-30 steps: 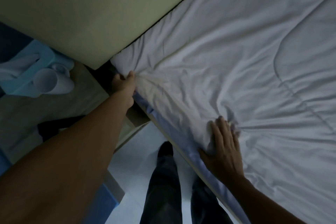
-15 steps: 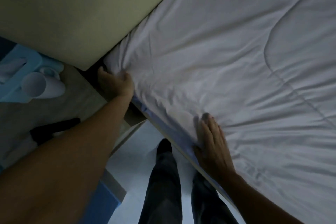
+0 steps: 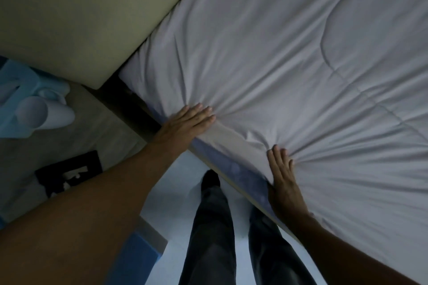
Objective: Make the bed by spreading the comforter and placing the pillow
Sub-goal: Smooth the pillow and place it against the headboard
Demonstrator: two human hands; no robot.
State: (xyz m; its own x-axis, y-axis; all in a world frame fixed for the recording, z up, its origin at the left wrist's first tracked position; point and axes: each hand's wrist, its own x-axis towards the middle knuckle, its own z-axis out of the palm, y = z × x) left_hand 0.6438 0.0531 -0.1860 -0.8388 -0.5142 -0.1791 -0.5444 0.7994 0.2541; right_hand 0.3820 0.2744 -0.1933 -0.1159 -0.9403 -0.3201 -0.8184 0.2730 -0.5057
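With your right hand pressing flat, fingers straight, on the white comforter at the near edge of the bed and your left hand flat toward the headboard corner, push both palms away together, easing out the bunched wrinkles.

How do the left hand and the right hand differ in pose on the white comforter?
The left hand lies nearer the beige headboard; the right hand lies farther from it. The left hand points rightward in the picture, the right hand upward. Both press flat on the white quilted comforter, creasing it.
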